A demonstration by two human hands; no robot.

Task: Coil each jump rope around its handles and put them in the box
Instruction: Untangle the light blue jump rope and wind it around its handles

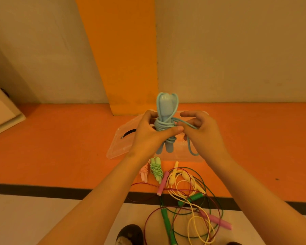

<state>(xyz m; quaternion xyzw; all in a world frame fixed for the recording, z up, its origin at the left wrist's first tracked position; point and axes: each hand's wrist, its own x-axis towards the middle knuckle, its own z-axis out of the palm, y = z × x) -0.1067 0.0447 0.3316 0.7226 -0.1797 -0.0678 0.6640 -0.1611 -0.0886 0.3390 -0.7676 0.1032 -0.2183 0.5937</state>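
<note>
So the far side is a plain beige plaster wall (237, 50) with a wide orange painted band (124, 59) running up it, a bit left of centre. A smooth orange floor (60, 147) meets it. Nearer there's a thin black floor stripe (42, 190), then a pale off-white floor strip (34, 218) nearest of all. A cream boxy cabinet corner (0, 110) pokes in at far left. Light's warm and yellowish everywhere.

Spot: we look out from the person's head.
Way: we face forward and down, over the floor (60, 147) to the wall (237, 50).
Nearness: left hand (148, 137) and right hand (206, 135) are close to us.
</note>
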